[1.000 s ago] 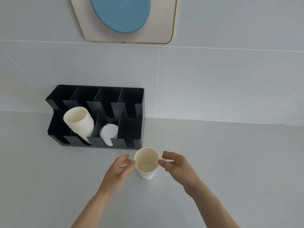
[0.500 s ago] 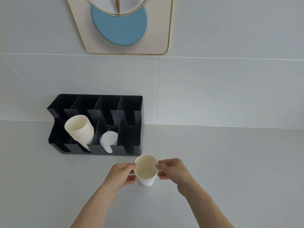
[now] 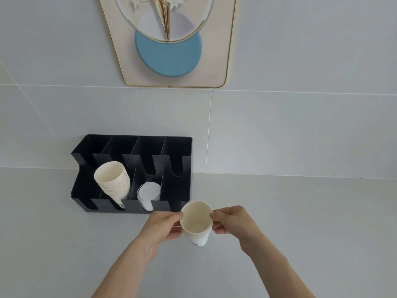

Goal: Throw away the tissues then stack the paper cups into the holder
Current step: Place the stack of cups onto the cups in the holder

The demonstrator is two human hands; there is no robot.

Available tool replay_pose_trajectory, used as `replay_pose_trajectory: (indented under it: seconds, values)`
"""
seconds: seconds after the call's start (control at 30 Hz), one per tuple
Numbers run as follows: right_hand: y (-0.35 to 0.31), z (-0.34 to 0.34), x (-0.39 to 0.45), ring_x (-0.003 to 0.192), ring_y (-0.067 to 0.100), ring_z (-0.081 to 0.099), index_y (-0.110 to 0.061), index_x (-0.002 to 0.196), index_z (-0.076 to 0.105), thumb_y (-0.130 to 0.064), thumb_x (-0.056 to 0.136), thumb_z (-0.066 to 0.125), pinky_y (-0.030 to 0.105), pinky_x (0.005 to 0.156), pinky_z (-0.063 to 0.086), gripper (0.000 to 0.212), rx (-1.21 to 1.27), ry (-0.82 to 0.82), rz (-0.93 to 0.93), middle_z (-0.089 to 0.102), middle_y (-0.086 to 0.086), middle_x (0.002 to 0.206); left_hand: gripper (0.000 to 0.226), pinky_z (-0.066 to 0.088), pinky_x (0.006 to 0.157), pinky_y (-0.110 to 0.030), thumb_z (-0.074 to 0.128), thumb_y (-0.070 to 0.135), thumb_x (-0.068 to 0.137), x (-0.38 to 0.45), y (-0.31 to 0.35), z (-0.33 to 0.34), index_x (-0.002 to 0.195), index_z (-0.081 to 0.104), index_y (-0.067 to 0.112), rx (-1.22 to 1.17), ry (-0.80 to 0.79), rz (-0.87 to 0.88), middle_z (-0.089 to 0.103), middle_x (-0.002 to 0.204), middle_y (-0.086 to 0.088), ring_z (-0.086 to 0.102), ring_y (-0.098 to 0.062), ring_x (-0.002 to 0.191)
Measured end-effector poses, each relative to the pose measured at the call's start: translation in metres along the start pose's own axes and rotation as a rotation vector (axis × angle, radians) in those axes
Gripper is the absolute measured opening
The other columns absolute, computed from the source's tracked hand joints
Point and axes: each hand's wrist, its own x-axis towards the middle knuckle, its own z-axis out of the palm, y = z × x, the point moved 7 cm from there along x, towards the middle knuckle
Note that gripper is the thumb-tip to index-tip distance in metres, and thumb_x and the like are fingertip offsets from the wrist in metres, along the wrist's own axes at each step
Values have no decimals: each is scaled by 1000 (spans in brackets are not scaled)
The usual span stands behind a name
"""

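Note:
A short stack of cream paper cups (image 3: pixel 196 220) is held upright just above the counter, mouth toward me. My left hand (image 3: pixel 164 226) grips its left side and my right hand (image 3: pixel 233 221) grips its right side near the rim. Behind and left stands the black holder (image 3: pixel 178 155) against the wall. A tilted stack of paper cups (image 3: pixel 112 181) leans in its second slot. White lids (image 3: pixel 148 193) sit in the third slot. No tissues are in view.
The pale grey counter (image 3: pixel 300 222) runs to a tiled wall. A framed picture (image 3: pixel 169 41) with a blue disc hangs above the holder. The holder's rightmost and leftmost slots hold nothing that I can see.
Both hands closed in on the cups from either side and took hold of them. The cups have risen slightly off the counter, and my view has tilted upward.

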Motion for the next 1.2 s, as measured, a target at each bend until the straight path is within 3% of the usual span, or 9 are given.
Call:
replay_pose_trajectory:
  seconds: [0.33,0.47,0.73,1.03,1.2]
  values:
    - [-117,32,-21,79,21,74,-6,85,82,-19,87,71,34,83,63,17,-17,55,-187,79,17,91,20,61,87,-33,73,26,91,-13,97,-61,95,81,8,-28,-28,196,82,88,-6,79,-20,87]
    - [-163,64,-26,90,29,76,-7,86,82,-19,88,71,34,82,64,17,-20,57,-242,80,14,87,22,60,92,-37,75,27,90,-14,128,-105,97,81,7,-50,-20,257,82,89,-8,79,-22,88]
    - [-236,151,-19,91,30,76,-5,89,81,-19,88,72,37,84,64,16,-16,32,-303,80,15,89,22,61,89,-38,76,26,90,-10,174,-207,96,80,6,-92,6,346,82,87,-10,79,-23,86]
    - [-264,231,6,89,29,77,-3,91,80,-19,88,74,38,84,64,18,-2,38,-292,80,16,89,16,63,72,-29,74,22,91,16,185,-288,92,78,7,-120,45,337,81,85,-11,79,-24,84]
    - [-248,254,22,88,27,78,-3,93,79,-17,89,73,35,81,64,16,1,70,-228,80,15,88,18,62,73,-29,74,24,90,43,170,-305,95,78,7,-102,24,298,81,88,-12,79,-23,85]
